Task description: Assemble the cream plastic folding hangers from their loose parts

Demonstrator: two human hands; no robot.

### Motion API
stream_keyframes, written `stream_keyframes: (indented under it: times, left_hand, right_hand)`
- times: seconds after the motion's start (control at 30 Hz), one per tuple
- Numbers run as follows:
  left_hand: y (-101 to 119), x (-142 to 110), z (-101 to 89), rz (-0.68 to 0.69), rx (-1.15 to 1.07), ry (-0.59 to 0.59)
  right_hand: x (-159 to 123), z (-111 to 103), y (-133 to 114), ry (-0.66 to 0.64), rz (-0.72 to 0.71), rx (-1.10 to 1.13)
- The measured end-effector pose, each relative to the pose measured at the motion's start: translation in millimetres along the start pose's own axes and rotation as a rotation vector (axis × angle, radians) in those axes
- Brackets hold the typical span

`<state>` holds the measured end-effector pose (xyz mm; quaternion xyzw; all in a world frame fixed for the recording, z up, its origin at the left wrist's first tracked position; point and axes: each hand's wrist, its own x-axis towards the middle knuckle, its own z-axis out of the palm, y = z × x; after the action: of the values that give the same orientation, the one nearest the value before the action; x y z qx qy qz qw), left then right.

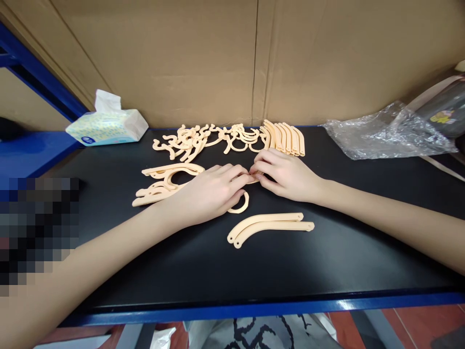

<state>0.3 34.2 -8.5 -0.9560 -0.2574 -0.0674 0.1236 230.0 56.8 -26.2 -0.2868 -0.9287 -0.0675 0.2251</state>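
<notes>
My left hand (218, 190) and my right hand (286, 175) meet over the middle of the table. Their fingertips pinch a small peach plastic piece (253, 180), mostly hidden by the fingers. From under my left hand shows a peach plastic hook (240, 209), its other end covered. Two curved peach hanger arms (271, 225), with holes at their ends, lie side by side nearer the front edge. Left of my left hand are folded peach hanger pieces (163, 186), partly behind that hand.
Behind my hands lie a loose pile of hooks (189, 140) and a row of curved arms (285, 138). A tissue pack (109, 126) stands back left. Clear plastic wrap (381, 133) and a dark bag (448, 109) are at right. Cardboard (174, 63) closes off the back.
</notes>
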Motion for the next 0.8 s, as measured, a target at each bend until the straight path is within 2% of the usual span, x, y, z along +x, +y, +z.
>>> stream_keyframes:
  times: [0.57,0.8]
  left_hand:
    - [-0.3,3.0,3.5,0.016,-0.007,0.047]
    - [0.8,0.1,1.3,-0.028,-0.056,-0.005]
  right_hand:
    - [0.4,-0.4,-0.3,-0.001,-0.008,0.0]
    - [0.5,-0.4,-0.2,0.004,-0.011,0.0]
